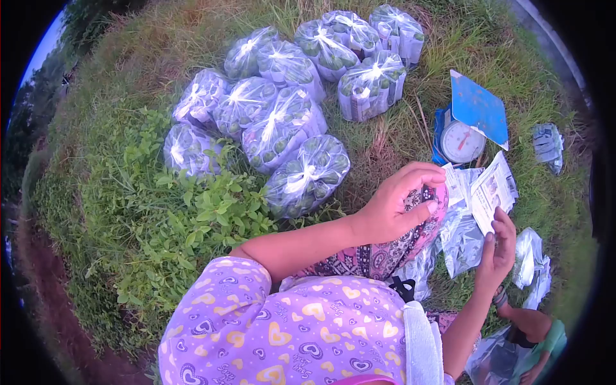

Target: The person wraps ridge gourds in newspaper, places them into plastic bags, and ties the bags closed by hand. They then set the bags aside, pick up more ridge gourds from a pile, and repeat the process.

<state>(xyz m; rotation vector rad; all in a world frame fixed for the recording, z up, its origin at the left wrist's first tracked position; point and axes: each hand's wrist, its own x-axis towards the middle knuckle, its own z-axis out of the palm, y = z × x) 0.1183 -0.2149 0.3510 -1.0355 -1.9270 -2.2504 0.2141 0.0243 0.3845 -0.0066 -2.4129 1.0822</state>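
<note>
My left hand (407, 202) is raised above my patterned knee (385, 260), its fingers curved and apart, with nothing seen between them. To its right, my right hand (498, 247) pinches the lower edge of a printed paper sheet (491, 196) between thumb and fingers. Beneath the sheet lie silvery plastic bags (462, 237) on the grass. Just beyond the paper stands a scale with a round white dial (462, 142) and a tilted blue tray (478, 109).
Several tied clear bags of green produce (282, 131) stand on grass at the upper middle. Leafy plants (192, 218) grow at the left. More plastic bags (529, 256) lie at the right. Another person in a green sleeve (555, 340) is at the lower right.
</note>
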